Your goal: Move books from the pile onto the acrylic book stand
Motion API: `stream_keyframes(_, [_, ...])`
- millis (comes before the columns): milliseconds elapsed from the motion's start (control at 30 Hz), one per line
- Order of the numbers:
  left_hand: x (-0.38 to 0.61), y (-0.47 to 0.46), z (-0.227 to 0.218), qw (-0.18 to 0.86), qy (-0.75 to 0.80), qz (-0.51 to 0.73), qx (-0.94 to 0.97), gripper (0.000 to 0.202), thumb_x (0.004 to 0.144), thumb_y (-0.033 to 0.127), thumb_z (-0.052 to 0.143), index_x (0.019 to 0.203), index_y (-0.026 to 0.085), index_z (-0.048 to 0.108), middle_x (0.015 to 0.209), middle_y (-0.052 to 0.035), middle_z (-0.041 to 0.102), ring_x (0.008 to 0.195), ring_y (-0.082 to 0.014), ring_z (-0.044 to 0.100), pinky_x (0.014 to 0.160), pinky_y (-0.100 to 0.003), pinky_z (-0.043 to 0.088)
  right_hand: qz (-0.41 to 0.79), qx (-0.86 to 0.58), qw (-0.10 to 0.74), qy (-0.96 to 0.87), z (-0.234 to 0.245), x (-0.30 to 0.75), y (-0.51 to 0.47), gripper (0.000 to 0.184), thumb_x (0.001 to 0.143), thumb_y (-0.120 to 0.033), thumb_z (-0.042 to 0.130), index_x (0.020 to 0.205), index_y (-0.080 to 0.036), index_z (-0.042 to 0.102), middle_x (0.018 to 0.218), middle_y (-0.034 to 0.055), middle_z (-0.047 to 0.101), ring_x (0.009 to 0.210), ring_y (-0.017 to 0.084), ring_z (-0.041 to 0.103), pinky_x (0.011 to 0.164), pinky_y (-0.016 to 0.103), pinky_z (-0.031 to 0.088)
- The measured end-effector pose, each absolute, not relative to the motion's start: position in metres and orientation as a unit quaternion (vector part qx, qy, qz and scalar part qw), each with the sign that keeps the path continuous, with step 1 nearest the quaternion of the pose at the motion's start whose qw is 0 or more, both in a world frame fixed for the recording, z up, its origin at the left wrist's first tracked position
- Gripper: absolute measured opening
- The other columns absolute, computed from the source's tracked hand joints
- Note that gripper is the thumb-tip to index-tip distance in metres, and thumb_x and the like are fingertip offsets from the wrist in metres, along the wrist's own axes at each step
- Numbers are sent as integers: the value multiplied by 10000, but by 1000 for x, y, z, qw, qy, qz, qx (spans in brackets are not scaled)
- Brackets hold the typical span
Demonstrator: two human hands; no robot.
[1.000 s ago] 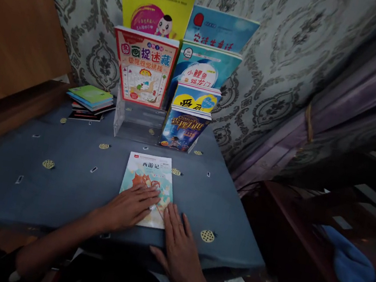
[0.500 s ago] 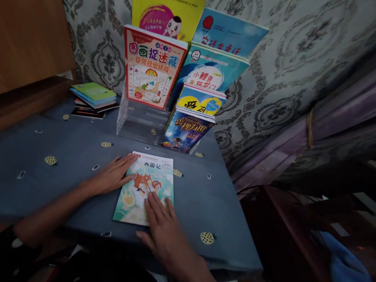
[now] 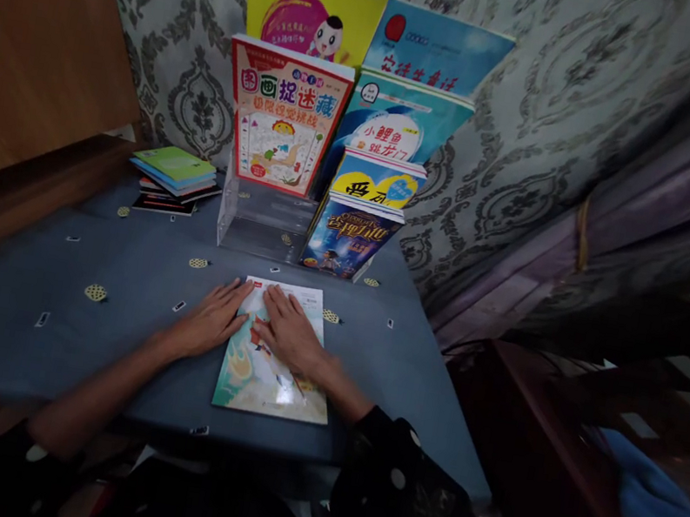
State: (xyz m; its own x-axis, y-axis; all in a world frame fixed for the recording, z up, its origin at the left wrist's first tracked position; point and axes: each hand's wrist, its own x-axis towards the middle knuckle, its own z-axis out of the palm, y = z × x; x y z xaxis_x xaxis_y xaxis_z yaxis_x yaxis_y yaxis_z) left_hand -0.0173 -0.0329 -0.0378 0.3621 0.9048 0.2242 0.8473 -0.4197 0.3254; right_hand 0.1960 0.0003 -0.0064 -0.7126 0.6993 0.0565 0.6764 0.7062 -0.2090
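Note:
A thin paperback book (image 3: pixel 270 392) with a pale green and white illustrated cover lies closed on the table in front of me. My left hand (image 3: pixel 215 321) rests at its left edge, fingers stretched out, the tips touching the upper left of the cover. Flat on the upper part of the cover lies my right hand (image 3: pixel 288 328), its fingers spread and hiding the title and much of the picture. Neither hand grips anything. Light glares on the lower part of the cover.
A clear acrylic book stand (image 3: pixel 263 232) behind the book holds several colourful books, among them a red-bordered one (image 3: pixel 285 121) and a dark blue one (image 3: pixel 352 238). A stack of thin booklets (image 3: pixel 175 173) lies at the back left of the blue tablecloth (image 3: pixel 139 259). A curtain (image 3: pixel 535 229) hangs at right.
My right hand has slid up the cover, from its lower right to the top near my left hand, now covering the title. My left hand has stayed at the left edge.

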Motion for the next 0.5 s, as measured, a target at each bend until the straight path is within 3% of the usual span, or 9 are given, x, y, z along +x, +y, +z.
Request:
stream_keyframes(167, [-19,-34,-35,98,533,173,822,612,1043,475,290,1574,172,255,1613,-114,356,1515,-276,276,1214,-488,291,82,-452,87,-884,-16,217,15,716,1033,-524,323,1519,0,358,1605,236,315,1529,298,233,1243,486,223])
stream_keyframes(367, [-19,-33,-37,89,529,174,826,601,1045,444,292,1584,186,237,1611,-107,362,1510,-271,289,1212,-492,293,83,-506,145,-846,-39,237,20,719,1020,-562,306,1554,-81,325,1624,204,295,1529,316,230,1208,547,268])
stream_keyframes(500, [-18,-33,-37,88,537,169,822,605,1040,449,292,1571,161,267,1618,-110,345,1513,-262,283,1219,-477,282,92,-507,155,-843,-43,238,20,730,1019,-550,318,1535,-34,346,1622,226,283,1531,325,219,1214,533,266])
